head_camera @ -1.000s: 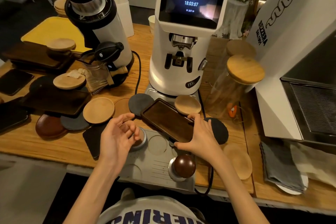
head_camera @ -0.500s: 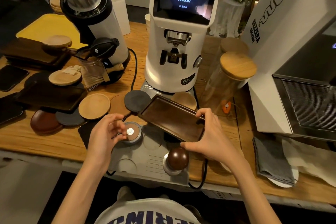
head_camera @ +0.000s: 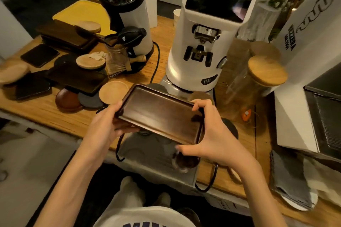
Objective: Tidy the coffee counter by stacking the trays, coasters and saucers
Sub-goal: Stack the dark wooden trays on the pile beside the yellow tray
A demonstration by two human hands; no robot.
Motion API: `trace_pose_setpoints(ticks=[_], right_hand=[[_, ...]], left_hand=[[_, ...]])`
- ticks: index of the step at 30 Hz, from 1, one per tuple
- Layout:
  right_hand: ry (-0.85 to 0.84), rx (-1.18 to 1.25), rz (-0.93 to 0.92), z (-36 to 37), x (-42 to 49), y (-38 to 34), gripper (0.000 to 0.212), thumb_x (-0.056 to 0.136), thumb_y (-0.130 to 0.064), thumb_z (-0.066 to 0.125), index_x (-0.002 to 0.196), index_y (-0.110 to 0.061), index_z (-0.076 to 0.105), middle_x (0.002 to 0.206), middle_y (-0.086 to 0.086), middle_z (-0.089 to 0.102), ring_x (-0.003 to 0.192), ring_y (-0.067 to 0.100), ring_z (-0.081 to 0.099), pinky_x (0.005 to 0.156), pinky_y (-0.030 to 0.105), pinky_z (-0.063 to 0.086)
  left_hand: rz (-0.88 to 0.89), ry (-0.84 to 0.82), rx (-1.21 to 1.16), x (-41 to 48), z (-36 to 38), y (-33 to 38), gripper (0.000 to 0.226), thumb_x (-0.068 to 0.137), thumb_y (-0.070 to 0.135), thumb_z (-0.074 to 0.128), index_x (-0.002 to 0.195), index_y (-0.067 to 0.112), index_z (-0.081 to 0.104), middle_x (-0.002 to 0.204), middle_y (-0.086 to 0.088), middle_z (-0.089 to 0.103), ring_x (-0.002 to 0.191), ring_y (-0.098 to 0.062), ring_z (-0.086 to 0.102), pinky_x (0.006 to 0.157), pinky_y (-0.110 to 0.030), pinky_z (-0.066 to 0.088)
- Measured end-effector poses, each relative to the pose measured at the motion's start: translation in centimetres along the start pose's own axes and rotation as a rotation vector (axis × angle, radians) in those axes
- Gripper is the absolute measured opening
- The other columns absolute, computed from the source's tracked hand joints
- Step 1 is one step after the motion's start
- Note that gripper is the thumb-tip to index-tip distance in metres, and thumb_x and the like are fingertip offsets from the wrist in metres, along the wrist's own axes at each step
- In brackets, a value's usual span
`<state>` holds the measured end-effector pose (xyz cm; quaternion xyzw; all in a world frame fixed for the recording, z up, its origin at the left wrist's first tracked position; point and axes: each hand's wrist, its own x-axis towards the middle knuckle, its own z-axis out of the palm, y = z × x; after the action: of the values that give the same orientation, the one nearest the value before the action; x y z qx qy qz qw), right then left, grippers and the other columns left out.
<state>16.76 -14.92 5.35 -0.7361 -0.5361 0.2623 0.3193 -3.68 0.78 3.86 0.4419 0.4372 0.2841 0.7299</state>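
Left hand (head_camera: 103,127) has joined right hand (head_camera: 212,134); both now grip the dark tray (head_camera: 160,114), raised off the worktop (head_camera: 55,114).

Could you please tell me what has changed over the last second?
The right hand lifted the dark wooden tray off the counter toward the person; the left hand left the tamping mat and gripped the tray's left end. The white grinder and light wooden coaster stayed put.

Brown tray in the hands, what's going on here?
A person is tidying a coffee counter. The left hand and right hand grip a dark wooden tray by its ends, above the counter, in front of the white grinder. More trays and round coasters lie scattered to the left, not yet stacked.
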Motion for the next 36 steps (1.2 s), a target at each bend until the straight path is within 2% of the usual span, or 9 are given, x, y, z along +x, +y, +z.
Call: trace_pose_setpoints(ticks=[5,8,11,14,17,19,23,27,36], right_hand=[[-0.085,0.055,-0.068,2.6,1.6,-1.9,0.078,0.063,-0.033,0.090,0.119,-0.031,0.036,0.127,-0.008,0.038,0.118,0.005,0.038,0.097,0.024,0.042],[-0.124,0.099,-0.058,4.0,2.7,-2.9,0.073,0.065,-0.047,0.086,0.117,-0.045,0.035,0.139,-0.024,0.030,0.135,0.001,0.029,0.109,0.027,0.037],[-0.091,0.140,-0.040,5.9,4.0,-4.2,0.069,0.061,-0.067,0.076,0.117,-0.056,0.037,0.140,-0.043,0.017,0.144,-0.004,0.017,0.113,0.023,0.025],[0.018,0.244,0.035,8.8,6.1,-6.2,0.063,0.068,-0.071,0.069,0.122,-0.062,0.036,0.143,-0.039,0.030,0.136,-0.013,0.027,0.102,0.008,0.026],[0.142,0.376,0.114,12.6,8.8,-8.2,0.069,0.078,-0.064,0.065,0.138,-0.051,0.033,0.136,-0.040,0.037,0.123,-0.026,0.033,0.088,-0.004,0.034],[0.186,0.478,0.161,15.1,10.6,-9.6,0.072,0.080,-0.056,0.064,0.144,-0.042,0.034,0.140,-0.030,0.041,0.125,-0.022,0.037,0.089,-0.001,0.038],[0.247,0.533,0.231,21.5,15.1,-13.4,0.054,0.093,-0.032,0.064,0.142,-0.035,0.042,0.127,-0.040,0.049,0.118,-0.018,0.049,0.086,0.003,0.044],[0.308,0.589,0.308,25.8,18.2,-16.1,0.048,0.096,-0.020,0.060,0.142,-0.026,0.046,0.126,-0.026,0.051,0.104,-0.021,0.056,0.078,0.003,0.045],[0.399,0.587,0.409,29.5,20.7,-19.6,0.045,0.096,-0.010,0.059,0.140,-0.019,0.052,0.129,-0.011,0.061,0.103,-0.012,0.061,0.082,0.009,0.049]], left_hand=[[0.014,0.135,-0.002,-0.3,-3.3,-0.5,0.028,0.098,0.028,0.050,0.104,0.008,0.069,0.087,-0.006,0.074,0.078,-0.016,0.071,0.069,-0.034,0.059],[0.016,0.197,-0.043,0.4,-5.5,-0.3,0.026,0.098,0.026,0.052,0.100,0.010,0.072,0.093,-0.007,0.076,0.090,-0.020,0.072,0.066,-0.031,0.058],[0.023,0.221,-0.097,1.1,-7.7,0.0,0.026,0.098,0.026,0.053,0.095,0.012,0.075,0.099,-0.009,0.076,0.094,-0.020,0.071,0.063,-0.027,0.058],[0.022,0.241,-0.174,2.4,-10.7,0.9,0.025,0.098,0.025,0.051,0.098,0.013,0.073,0.101,-0.009,0.076,0.095,-0.019,0.071,0.066,-0.029,0.059],[0.005,0.240,-0.246,4.2,-14.7,2.4,0.023,0.098,0.026,0.050,0.104,0.013,0.068,0.100,-0.008,0.076,0.095,-0.018,0.072,0.067,-0.030,0.059],[0.008,0.232,-0.248,5.5,-17.4,3.4,0.024,0.098,0.027,0.050,0.105,0.013,0.068,0.100,-0.006,0.076,0.096,-0.018,0.071,0.067,-0.030,0.059],[0.003,0.226,-0.226,8.7,-24.7,6.6,0.023,0.100,0.025,0.047,0.103,0.014,0.067,0.096,-0.002,0.077,0.093,-0.015,0.072,0.064,-0.029,0.059],[0.012,0.207,-0.189,10.7,-29.1,8.3,0.024,0.101,0.022,0.045,0.105,0.014,0.067,0.095,-0.002,0.077,0.094,-0.015,0.071,0.065,-0.028,0.059],[-0.027,0.117,-0.159,13.1,-33.9,10.1,0.022,0.098,0.027,0.050,0.112,0.021,0.066,0.104,-0.003,0.075,0.099,-0.017,0.070,0.070,-0.029,0.059]])
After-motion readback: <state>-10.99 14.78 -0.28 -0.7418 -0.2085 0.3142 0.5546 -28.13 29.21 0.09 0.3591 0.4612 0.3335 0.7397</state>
